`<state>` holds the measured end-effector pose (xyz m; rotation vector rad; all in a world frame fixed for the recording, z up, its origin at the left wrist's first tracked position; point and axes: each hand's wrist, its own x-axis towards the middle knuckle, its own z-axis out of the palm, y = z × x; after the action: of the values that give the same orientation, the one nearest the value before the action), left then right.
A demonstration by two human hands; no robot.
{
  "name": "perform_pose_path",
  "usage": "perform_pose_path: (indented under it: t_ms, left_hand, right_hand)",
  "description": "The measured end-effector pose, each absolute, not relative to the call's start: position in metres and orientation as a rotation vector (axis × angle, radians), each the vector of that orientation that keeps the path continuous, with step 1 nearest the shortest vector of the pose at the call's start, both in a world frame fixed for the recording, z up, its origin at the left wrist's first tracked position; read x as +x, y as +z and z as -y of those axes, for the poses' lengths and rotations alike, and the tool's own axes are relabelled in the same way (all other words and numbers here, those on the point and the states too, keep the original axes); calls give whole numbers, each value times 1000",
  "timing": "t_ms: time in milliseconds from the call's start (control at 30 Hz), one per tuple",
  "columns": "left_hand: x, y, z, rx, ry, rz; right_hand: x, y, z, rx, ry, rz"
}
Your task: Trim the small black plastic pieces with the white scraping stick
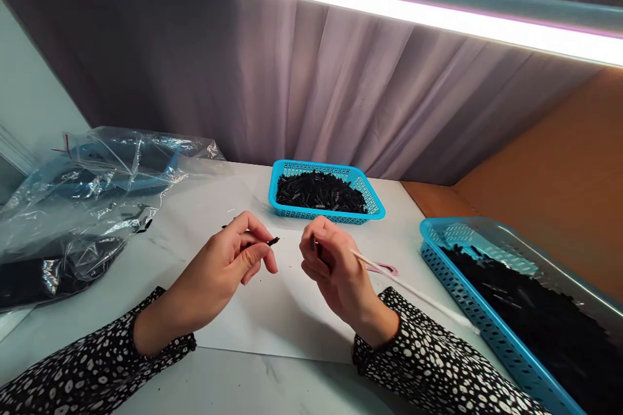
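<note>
My left hand point(228, 262) is closed in a pinch on a small black piece point(272, 241) whose tip pokes out to the right of my fingers. My right hand point(331, 266) is curled shut around a thin white stick point(413, 293) that runs back over my wrist toward the right. Both hands hover close together over a white sheet point(272, 311) on the table. Both arms wear black sleeves with white spots.
A blue basket point(374, 204) of small black pieces stands behind the hands. A larger blue basket point(487, 318) of black pieces sits at the right. Clear plastic bags point(87, 194) with dark contents lie at the left. A pink clip point(387, 267) lies beside my right hand.
</note>
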<state>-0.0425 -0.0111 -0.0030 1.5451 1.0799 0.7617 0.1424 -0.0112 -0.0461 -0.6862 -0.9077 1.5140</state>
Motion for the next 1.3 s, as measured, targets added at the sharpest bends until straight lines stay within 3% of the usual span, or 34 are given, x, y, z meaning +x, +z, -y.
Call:
perform_pose_path:
  t_ms: [133, 400, 633, 1300]
  left_hand:
    - [-44, -3, 12, 1556, 758, -1085]
    - [-43, -3, 13, 1676, 742, -1100]
    - [-47, -1, 15, 1689, 693, -1154]
    - [-47, 1, 8, 1569, 816, -981]
  right_hand:
    - [142, -46, 12, -679, 1557, 952]
    - [140, -56, 14, -858, 1084, 1427]
    - [141, -56, 12, -842, 1019, 1348]
    - [140, -51, 14, -781, 1278, 1141]
